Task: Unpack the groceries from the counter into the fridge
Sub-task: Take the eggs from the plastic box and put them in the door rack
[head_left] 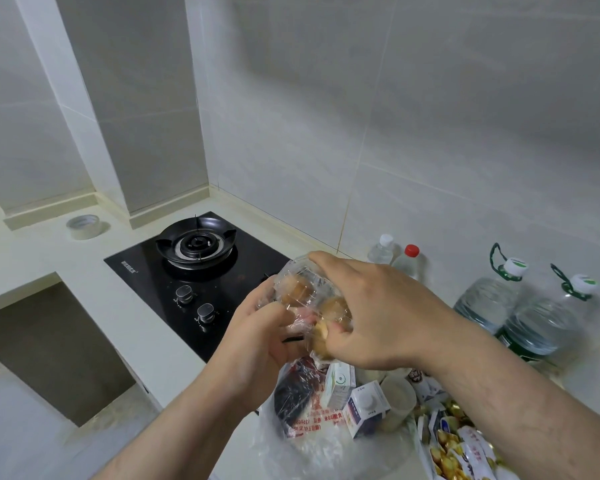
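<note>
A clear plastic pack of small brown cakes [302,289] is held in the air above the counter, over the near edge of the stove. My left hand [260,337] grips its lower left side with curled fingers. My right hand [371,313] covers its right side, fingers curled over the top and thumb underneath. Below them a plastic grocery bag [312,427] lies open on the counter with small milk cartons [364,407] and a dark packet inside. The fridge is not in view.
A black gas stove [194,271] with one burner and two knobs sits left of the hands. Two small bottles [395,258] and two large water jugs [520,306] stand against the right wall. Snack packets [454,445] lie bottom right. A tape roll [83,226] sits far left.
</note>
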